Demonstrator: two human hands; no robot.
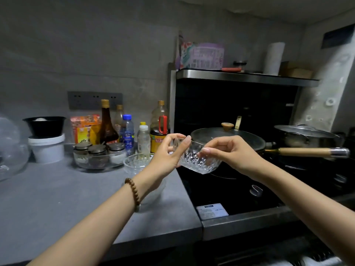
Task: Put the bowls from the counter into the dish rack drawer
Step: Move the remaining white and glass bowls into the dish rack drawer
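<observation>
A small clear cut-glass bowl [194, 160] is held in the air above the counter's right edge, by the stove. My left hand [167, 154] grips its left rim and my right hand [228, 152] pinches its right rim. A second cut-glass bowl [134, 164] stands on the grey counter [57, 198] just behind my left wrist. Another clear bowl [153, 192] sits under my left forearm, mostly hidden. The dish rack drawer does not show in this view.
Sauce bottles [107, 123], a water bottle [127, 133] and a glass tray of spice jars [98, 156] line the back wall. A white tub [47, 148] with a black bowl on top stands at left. A lidded pan [226, 139] and steel pot [305, 137] occupy the stove.
</observation>
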